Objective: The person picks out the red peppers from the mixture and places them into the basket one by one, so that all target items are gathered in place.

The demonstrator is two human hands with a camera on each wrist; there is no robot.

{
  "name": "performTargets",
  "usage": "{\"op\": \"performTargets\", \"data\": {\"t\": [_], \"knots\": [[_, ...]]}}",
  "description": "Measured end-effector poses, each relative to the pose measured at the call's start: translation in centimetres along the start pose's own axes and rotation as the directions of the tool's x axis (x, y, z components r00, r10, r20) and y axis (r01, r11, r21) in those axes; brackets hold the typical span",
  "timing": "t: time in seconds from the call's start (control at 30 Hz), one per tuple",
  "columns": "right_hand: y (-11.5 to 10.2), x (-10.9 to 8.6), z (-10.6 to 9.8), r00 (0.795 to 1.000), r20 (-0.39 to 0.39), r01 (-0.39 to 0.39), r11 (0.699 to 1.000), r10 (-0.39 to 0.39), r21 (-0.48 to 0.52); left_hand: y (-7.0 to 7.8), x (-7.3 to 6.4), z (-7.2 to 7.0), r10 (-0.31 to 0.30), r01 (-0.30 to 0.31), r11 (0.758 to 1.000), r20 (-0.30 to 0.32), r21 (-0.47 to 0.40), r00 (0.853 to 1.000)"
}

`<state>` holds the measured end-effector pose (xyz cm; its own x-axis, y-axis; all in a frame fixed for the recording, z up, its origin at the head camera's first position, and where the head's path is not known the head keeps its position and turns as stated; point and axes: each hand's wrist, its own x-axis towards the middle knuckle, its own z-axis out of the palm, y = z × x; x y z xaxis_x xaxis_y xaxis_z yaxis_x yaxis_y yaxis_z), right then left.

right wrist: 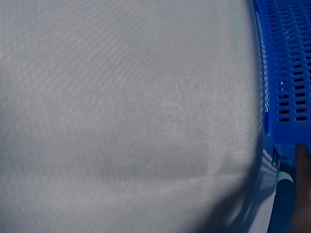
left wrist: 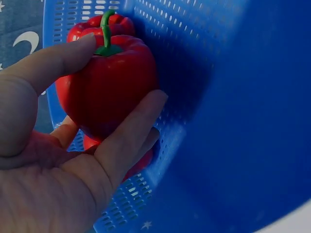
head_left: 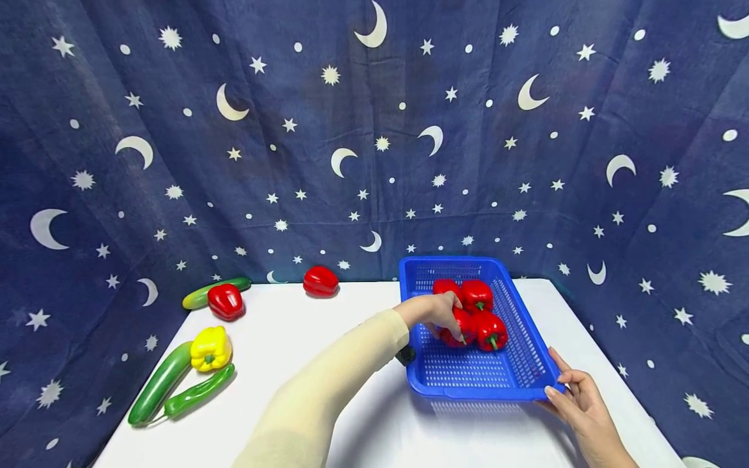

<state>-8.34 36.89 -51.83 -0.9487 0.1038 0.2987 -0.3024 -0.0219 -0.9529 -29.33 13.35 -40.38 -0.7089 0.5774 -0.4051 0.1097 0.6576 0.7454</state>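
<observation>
A blue plastic basket (head_left: 480, 393) with slotted walls sits at the right of the table. Inside it my left hand (head_left: 434, 310) grips a red bell pepper (left wrist: 116, 82) with a green stem, thumb on one side and fingers under the other. Against that pepper lie other red bell peppers: one nearer the right wall (head_left: 490, 331), one behind (head_left: 477, 294) and one at the far left (head_left: 447, 286). My right hand (head_left: 588, 409) holds the basket's near right corner by the rim; only a finger (right wrist: 302, 189) of it shows in the right wrist view.
On the white table's left lie a cucumber (head_left: 162, 383), a green chili pepper (head_left: 199, 392), a yellow bell pepper (head_left: 210, 349), a red bell pepper (head_left: 225, 302) and a yellow-green cucumber-like vegetable (head_left: 201, 296). Another red pepper (head_left: 320, 281) lies at the back. Something dark green (head_left: 406, 355) touches the basket's left side.
</observation>
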Motion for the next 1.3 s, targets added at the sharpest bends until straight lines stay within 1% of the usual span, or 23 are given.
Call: {"op": "performTargets", "data": {"t": [0.13,0.27,0.47,0.57,0.8,0.97,1.1,1.17,1.3], "knots": [[-0.1,0.1,0.1,1.000,-0.009,-0.014,1.000,0.014,-0.006,0.0,0.0,-0.1,-0.017,0.017,1.000,-0.008,-0.014,1.000],[-0.2,0.1,0.2,1.000,-0.013,-0.023,1.000,0.023,-0.010,0.0,-0.1,-0.1,-0.029,0.029,0.999,0.003,-0.018,1.000],[-0.3,0.1,0.2,1.000,-0.011,-0.021,1.000,0.021,-0.012,0.1,-0.1,0.0,-0.027,0.027,0.999,0.016,-0.016,1.000],[-0.3,0.1,0.2,1.000,-0.012,-0.023,1.000,0.023,-0.018,0.2,-0.1,0.0,-0.040,0.040,0.999,0.022,-0.020,0.999],[-0.2,0.1,0.2,1.000,-0.009,-0.022,1.000,0.022,-0.018,0.4,0.0,-0.3,-0.079,0.081,0.996,0.063,-0.029,0.995],[-0.1,0.1,0.2,1.000,-0.010,-0.015,1.000,0.015,-0.016,0.4,0.3,-0.6,-0.081,0.085,0.996,0.110,-0.034,0.991],[-0.1,0.1,0.3,1.000,-0.012,-0.023,0.999,0.022,-0.031,0.3,0.6,-0.6,-0.086,0.086,0.996,0.114,0.005,0.990],[-0.1,0.1,0.2,1.000,-0.007,-0.011,1.000,0.011,-0.029,0.2,0.8,-0.6,-0.083,0.082,0.997,0.116,0.015,0.990],[0.0,0.1,0.2,1.000,0.001,0.022,1.000,-0.022,-0.016,0.2,0.9,-0.9,-0.078,0.078,0.997,0.127,0.002,0.989]]}}
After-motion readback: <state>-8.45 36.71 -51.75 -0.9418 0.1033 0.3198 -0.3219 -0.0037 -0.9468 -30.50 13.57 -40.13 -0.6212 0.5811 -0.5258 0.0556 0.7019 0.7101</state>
